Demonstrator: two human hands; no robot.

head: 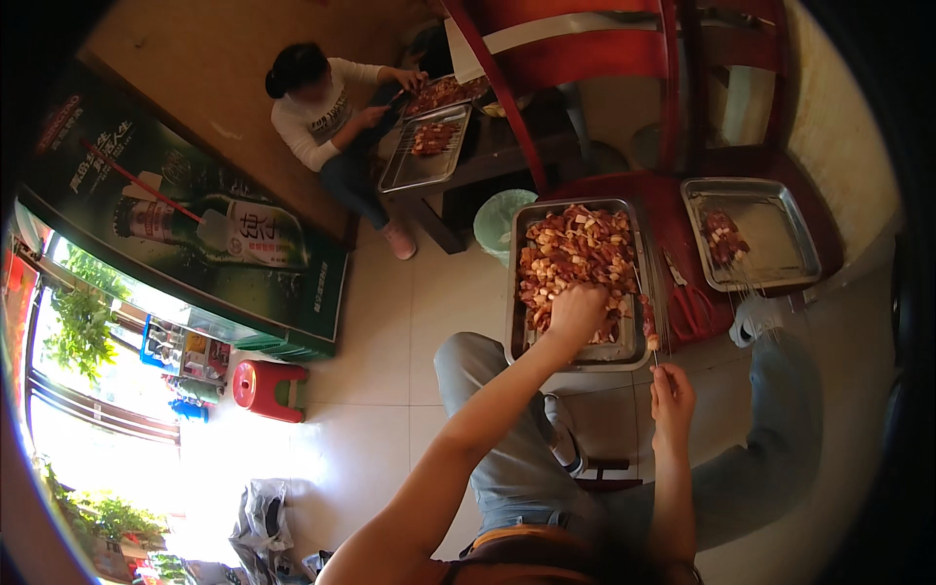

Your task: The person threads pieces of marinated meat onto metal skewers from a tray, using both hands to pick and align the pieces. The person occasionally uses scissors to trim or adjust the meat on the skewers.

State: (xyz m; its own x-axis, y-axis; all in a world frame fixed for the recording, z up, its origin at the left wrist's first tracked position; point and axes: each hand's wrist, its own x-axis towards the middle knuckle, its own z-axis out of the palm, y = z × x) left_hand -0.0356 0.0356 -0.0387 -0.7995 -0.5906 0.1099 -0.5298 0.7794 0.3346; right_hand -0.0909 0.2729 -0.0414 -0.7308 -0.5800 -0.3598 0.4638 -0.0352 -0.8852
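My left hand reaches into a metal tray of cut raw meat pieces; its fingertips are hidden, so whether it grips a piece cannot be told. Lower right of it, my right hand holds the lower end of a thin skewer that points upwards. Several meat pieces are threaded on that skewer, beside the tray's right edge. Thin bare skewers lie along that edge. Red-handled scissors rest to their right. A smaller metal tray at the right holds several loaded meat skewers.
Both trays rest on a red chair or bench. A lined bin stands left of the large tray. Farther off, a person handles meat at a low table with trays. A red stool stands at the left.
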